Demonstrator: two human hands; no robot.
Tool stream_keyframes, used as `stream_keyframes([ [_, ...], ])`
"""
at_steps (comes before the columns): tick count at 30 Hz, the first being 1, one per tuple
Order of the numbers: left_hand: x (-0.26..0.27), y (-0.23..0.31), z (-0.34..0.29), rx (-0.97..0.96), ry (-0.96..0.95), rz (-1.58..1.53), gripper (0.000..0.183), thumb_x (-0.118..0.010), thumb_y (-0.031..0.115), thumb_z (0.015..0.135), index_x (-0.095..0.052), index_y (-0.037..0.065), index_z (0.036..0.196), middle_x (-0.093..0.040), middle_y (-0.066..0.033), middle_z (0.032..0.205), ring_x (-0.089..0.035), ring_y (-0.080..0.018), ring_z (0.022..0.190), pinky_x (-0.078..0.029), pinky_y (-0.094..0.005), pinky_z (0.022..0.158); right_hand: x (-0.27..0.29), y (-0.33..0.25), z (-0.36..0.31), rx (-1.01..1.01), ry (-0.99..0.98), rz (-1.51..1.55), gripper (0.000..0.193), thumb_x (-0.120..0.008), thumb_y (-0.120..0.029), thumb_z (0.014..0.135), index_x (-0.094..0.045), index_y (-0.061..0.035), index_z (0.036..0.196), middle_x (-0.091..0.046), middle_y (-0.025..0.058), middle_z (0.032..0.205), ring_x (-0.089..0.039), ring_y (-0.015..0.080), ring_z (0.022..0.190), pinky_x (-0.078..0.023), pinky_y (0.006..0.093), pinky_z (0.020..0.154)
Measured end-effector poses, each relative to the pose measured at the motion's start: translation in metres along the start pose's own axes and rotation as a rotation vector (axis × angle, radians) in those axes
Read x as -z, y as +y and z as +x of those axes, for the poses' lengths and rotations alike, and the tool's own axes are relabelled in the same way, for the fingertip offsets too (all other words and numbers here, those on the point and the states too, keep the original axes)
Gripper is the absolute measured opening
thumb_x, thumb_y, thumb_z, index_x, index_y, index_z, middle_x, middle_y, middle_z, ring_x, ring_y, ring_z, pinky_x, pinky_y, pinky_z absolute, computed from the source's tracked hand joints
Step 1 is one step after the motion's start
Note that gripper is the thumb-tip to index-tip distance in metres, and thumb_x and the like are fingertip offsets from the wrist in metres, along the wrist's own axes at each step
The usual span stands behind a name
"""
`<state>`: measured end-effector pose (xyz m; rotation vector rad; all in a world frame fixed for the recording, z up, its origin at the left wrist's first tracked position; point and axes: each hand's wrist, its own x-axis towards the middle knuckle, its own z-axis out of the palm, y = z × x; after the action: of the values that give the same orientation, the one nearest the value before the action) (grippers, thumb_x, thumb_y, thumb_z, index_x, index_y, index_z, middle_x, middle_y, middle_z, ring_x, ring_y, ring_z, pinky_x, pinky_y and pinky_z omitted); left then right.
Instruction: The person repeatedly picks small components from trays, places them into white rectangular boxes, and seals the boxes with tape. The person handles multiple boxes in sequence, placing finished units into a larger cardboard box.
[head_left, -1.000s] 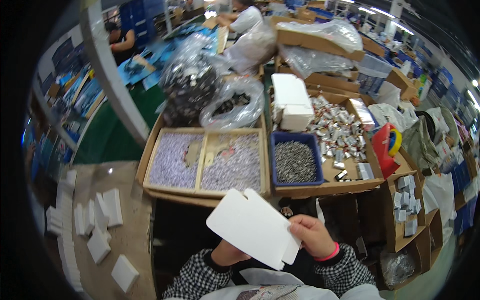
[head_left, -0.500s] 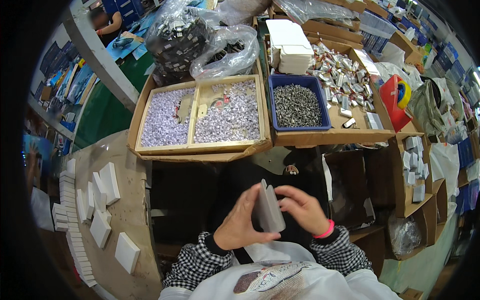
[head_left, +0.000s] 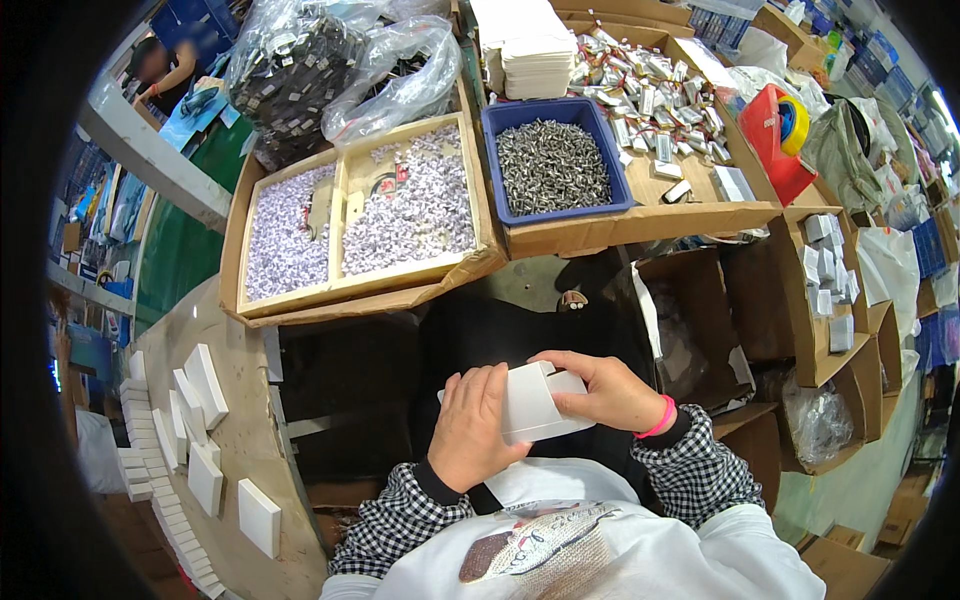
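Above my lap I hold a small white cardboard box [head_left: 530, 403] between both hands. My left hand [head_left: 470, 422] wraps over its left end, fingers on the upper face and thumb at the lower edge. At the right end, my right hand [head_left: 607, 392] pinches the box, fingers along the far side and thumb by the flaps. Those flaps stand partly unfolded there, and the inside of the box is hidden.
On the left table, several flat white boxes [head_left: 259, 517] lie near a curved row of white boxes [head_left: 140, 425]. Ahead are a divided wooden tray [head_left: 338, 215] of small white pieces, a blue bin [head_left: 625, 190] of metal parts and batteries [head_left: 650, 100]. A carton [head_left: 805, 345] of small boxes stands right.
The box has turned from upright, edge-on, to lying with its broad face up. My right hand has closed on its right end. The whole view has shifted and tilted slightly.
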<state>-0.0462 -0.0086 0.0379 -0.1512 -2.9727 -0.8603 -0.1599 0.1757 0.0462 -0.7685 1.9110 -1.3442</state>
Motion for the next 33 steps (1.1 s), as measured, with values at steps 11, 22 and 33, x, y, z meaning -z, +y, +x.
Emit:
stream_keyframes([
  [11, 0.0, 0.008, 0.011, 0.187, 0.05, -0.278, 0.086, -0.084, 0.023, 0.056, -0.041, 0.005, 0.128, -0.056, -0.015, 0.111, -0.057, -0.0315, 0.101, -0.047, -0.0382, 0.086, 0.017, 0.009, 0.004, -0.063, 0.007, 0.517, 0.061, -0.068, -0.019, 0.084, -0.041, -0.0008, 0.136, -0.054, 0.0133, 0.128, -0.057, 0.0207, 0.111, -0.046, 0.0329, 0.093],
  [22, -0.001, -0.003, 0.005, 0.104, -0.119, -0.665, 0.088, -0.086, 0.025, 0.06, -0.04, 0.003, 0.132, -0.056, -0.0152, 0.115, -0.058, -0.0251, 0.104, -0.047, -0.0352, 0.09, 0.001, 0.002, -0.005, 0.295, 0.002, 0.195, 0.091, -0.081, -0.026, 0.068, -0.031, -0.0011, 0.14, -0.047, 0.0151, 0.13, -0.047, 0.0234, 0.121, -0.037, 0.0334, 0.102],
  [33, -0.024, -0.007, 0.024, -0.025, 0.127, -0.78, 0.079, -0.077, 0.012, 0.077, -0.029, -0.003, 0.139, -0.05, -0.0183, 0.125, -0.056, -0.0236, 0.105, -0.048, -0.0343, 0.088, -0.015, -0.009, 0.008, 0.483, 0.37, 0.043, 0.074, -0.076, -0.034, 0.075, -0.042, -0.0004, 0.132, -0.062, 0.015, 0.108, -0.061, 0.0254, 0.096, -0.048, 0.0306, 0.082],
])
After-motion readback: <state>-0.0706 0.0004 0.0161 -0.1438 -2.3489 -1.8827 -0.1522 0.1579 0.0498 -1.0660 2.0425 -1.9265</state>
